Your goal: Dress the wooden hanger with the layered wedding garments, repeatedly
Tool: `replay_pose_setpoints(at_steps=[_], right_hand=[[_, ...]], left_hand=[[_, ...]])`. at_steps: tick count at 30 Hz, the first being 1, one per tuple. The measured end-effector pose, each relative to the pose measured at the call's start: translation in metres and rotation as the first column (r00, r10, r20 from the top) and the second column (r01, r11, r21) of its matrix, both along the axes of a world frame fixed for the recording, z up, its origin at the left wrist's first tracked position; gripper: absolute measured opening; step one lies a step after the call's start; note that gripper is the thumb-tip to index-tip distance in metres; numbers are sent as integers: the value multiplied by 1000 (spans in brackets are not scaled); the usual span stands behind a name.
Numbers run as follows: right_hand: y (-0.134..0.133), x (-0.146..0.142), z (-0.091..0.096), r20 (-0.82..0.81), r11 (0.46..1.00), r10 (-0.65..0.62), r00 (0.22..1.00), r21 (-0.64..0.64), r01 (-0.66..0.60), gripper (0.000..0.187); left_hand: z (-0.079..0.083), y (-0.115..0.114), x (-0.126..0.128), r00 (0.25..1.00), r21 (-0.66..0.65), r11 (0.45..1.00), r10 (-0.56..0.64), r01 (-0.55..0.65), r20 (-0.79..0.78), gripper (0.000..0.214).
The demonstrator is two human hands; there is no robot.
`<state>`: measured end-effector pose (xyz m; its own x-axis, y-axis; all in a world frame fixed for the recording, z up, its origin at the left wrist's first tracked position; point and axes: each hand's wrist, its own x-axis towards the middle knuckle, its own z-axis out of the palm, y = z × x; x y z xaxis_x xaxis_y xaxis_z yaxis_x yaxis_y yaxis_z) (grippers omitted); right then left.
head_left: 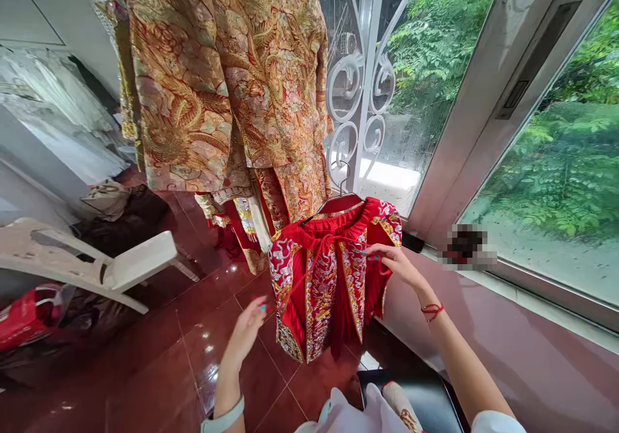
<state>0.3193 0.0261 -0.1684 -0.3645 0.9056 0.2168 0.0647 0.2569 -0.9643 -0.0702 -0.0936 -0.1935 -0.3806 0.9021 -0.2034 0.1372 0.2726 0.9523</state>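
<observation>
A red embroidered skirt (323,285) with gold and silver patterns and a gathered waistband hangs before me on a hanger (343,182). Thin red ties are knotted at the front of its waist. My right hand (395,264) reaches to the skirt's right front panel just below the waistband, fingers stretched and apart, their tips at the cloth. Beside the lower left edge of the skirt, my left hand (245,330) is in the air, apart from the fabric, loosely open with nothing visible in it.
Gold-and-red embroidered jackets (232,85) hang behind the skirt. A white chair (140,259) stands at left on red floor tiles, near a red bag (31,314). Windows with a sill (532,298) run along the right. A black padded seat (420,397) is close below me.
</observation>
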Motion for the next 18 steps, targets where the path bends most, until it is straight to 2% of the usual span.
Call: replay_pose_setpoints(at_steps=[2,3,5,6,8,9,11,13,16,18], right_hand=[[-2,-6,-5,-133,997,-28,991,-81,17,14],[-2,-9,-5,-166,993,-52,985,-111,34,13],[0,-18,-5,-149,988,-111,983,-126,92,18],[2,-23,-3,-109,986,-140,984,-105,129,23],[4,-31,-1,-9,982,-188,982,-18,188,30],[3,-33,0,47,978,-206,978,35,204,32],[-1,-32,-1,143,970,-227,963,126,210,36],[-7,-25,-4,206,963,-238,949,179,203,40],[-18,-11,-13,250,955,-260,933,208,210,41],[-24,-3,-17,263,953,-271,926,209,220,43]], left_hand=[[0,-2,15,950,-117,993,-48,12,-308,18],[4,-1,27,906,-100,995,-50,9,-419,20],[17,10,59,854,50,994,-61,101,-516,25],[23,19,78,848,163,969,-73,184,-525,26],[30,44,118,840,374,876,-62,305,-538,32],[29,56,135,835,436,846,-20,306,-549,36],[24,77,160,850,489,839,62,239,-523,36],[16,87,169,893,490,853,69,179,-446,26],[11,82,166,962,479,856,-70,193,-263,13],[18,75,159,967,428,867,-242,255,-84,10]])
